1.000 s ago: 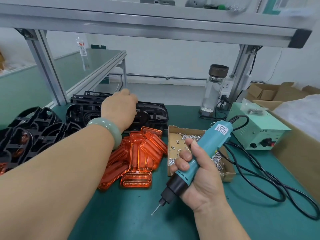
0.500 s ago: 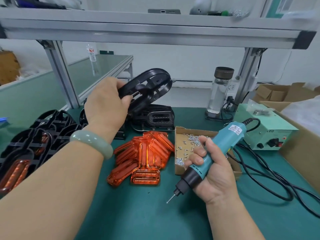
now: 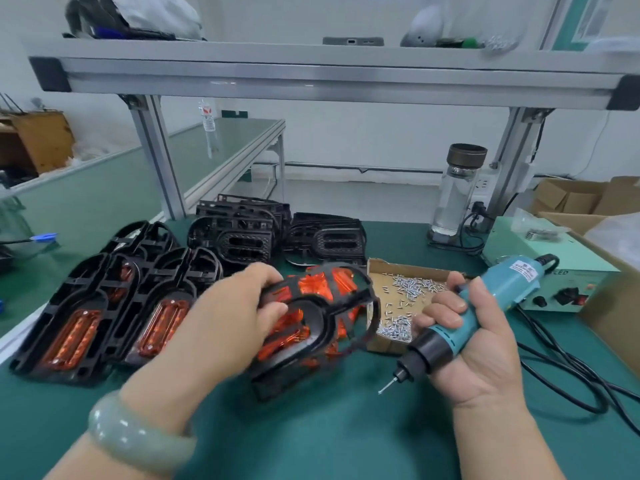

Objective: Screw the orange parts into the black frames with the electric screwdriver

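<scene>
Half a second ago the left hand [image 3: 235, 317] held a black frame [image 3: 294, 367] raised at the far side, above the stacks; now the frame is down and nearer, tilted over the pile of orange parts [image 3: 318, 285], its near end low by the table [image 3: 329, 438], though I cannot tell whether it touches. The left grip is closed on the frame's left rim, fingers curled over the edge, and the frame's body reaches right and near from that hand. The right hand [image 3: 478, 348] keeps its full-fist grip round the electric screwdriver [image 3: 516, 282], as before, with the bit [image 3: 386, 388] pointing down and left, apart from the frame's near right corner and above the table. The cardboard box of screws [image 3: 398, 266] lies just right of the frame and just beyond the right hand's fingers. To the left lie frames already fitted with orange parts [image 3: 79, 323], side by side; farther off, two stacks of bare frames [image 3: 242, 233] stand near an aluminium post [image 3: 156, 157]. To the right, a pale green power unit [image 3: 554, 271] and its black cable [image 3: 571, 386] border the working area, and a brown carton [image 3: 609, 306] closes the right edge. Open green table shows between the two forearms at the near side.
</scene>
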The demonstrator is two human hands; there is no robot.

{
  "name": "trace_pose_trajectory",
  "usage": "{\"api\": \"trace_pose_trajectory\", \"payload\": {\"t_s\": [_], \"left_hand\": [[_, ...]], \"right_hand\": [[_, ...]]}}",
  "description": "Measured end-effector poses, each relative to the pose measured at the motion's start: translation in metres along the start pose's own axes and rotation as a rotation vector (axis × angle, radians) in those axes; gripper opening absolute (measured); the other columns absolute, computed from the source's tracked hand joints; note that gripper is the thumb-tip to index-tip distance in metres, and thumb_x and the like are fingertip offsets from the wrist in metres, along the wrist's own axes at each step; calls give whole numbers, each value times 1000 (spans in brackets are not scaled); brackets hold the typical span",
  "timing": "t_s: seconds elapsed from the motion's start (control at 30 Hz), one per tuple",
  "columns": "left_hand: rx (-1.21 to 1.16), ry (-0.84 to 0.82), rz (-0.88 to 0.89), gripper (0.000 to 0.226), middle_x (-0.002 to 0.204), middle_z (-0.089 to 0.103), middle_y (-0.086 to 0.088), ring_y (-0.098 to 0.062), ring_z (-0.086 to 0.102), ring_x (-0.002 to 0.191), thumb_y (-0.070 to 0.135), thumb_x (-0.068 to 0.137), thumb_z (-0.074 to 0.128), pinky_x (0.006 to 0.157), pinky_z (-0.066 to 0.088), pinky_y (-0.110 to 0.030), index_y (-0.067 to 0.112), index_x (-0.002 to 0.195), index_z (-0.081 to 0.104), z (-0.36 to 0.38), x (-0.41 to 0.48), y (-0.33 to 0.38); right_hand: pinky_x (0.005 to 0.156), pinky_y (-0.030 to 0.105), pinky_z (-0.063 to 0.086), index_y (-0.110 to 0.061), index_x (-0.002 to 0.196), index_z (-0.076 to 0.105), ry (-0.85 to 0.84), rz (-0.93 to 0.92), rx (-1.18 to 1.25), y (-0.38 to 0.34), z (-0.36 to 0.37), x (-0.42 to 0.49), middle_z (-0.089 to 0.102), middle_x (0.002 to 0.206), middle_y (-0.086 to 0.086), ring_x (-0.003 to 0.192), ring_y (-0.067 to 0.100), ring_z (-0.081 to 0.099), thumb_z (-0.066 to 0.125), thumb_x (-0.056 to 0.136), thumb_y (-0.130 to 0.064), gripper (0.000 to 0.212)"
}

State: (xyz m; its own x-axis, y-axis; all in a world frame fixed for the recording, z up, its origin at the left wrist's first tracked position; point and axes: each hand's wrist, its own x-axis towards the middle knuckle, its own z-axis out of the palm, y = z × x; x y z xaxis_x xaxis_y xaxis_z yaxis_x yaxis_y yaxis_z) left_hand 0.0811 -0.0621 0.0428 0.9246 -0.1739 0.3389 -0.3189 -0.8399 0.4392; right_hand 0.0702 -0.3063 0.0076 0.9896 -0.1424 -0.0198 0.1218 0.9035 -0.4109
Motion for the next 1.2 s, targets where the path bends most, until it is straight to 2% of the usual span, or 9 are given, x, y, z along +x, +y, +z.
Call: {"api": "trace_pose_trajectory", "payload": {"t_s": [0.2,0.4,0.57,0.63,0.83,0.93,1.07,1.13,1.2], "left_hand": [[-64,-427,-15,14,88,63,15,-2,58,82,35,85,63,82,48,-29,39,94,53,24,-13,-10],[-120,-547,18,16,98,62,18,-3,57,92,41,84,61,87,48,-28,42,100,59,46,-18,0],[-97,-486,105,21,87,54,22,2,50,89,40,85,61,82,42,-19,37,105,64,55,-21,4],[-95,-423,89,25,92,55,23,3,49,91,44,83,63,81,40,-16,39,107,62,58,-23,2],[5,-321,87,29,94,54,20,-2,51,92,52,76,65,83,46,-27,42,103,62,59,-27,-1],[-14,-303,56,34,94,53,22,0,52,90,57,72,65,82,47,-25,43,103,63,59,-30,-3],[-164,-185,-77,12,78,61,26,7,57,77,54,72,65,73,47,-18,44,78,65,51,-25,-4],[-131,-85,-122,10,78,63,23,5,58,76,45,78,66,75,48,-19,39,86,68,51,-17,-4],[-86,-1,-172,21,82,61,20,-1,59,81,41,80,66,79,49,-24,33,99,68,55,-7,-2]], "right_hand": [[49,16,45,-23,90,58,-50,18,26,-1,1,-1,40,60,-13,42,-1,41,49,90,-38,18],[49,16,46,-23,90,59,-69,32,11,1,0,0,40,59,-13,41,0,42,50,88,-39,18],[49,17,46,-23,90,58,-52,42,7,3,-1,0,42,59,-12,42,0,43,51,87,-39,18],[49,17,46,-23,90,58,-49,52,6,4,-1,0,42,59,-13,42,0,43,51,87,-39,17],[47,18,45,-22,90,58,-31,63,-27,9,0,1,40,58,-12,42,1,42,55,82,-37,17],[47,19,46,-21,90,58,-25,65,-35,12,0,1,41,58,-12,41,2,42,55,82,-36,16],[46,19,46,-21,89,58,-23,65,-38,13,-1,1,41,58,-11,41,2,42,57,80,-35,17],[47,19,46,-21,89,58,-27,66,-39,13,-2,1,41,58,-11,41,2,42,57,80,-35,17],[47,19,46,-21,89,58,-28,67,-35,13,-2,0,40,58,-11,41,2,42,57,81,-35,16]]}}
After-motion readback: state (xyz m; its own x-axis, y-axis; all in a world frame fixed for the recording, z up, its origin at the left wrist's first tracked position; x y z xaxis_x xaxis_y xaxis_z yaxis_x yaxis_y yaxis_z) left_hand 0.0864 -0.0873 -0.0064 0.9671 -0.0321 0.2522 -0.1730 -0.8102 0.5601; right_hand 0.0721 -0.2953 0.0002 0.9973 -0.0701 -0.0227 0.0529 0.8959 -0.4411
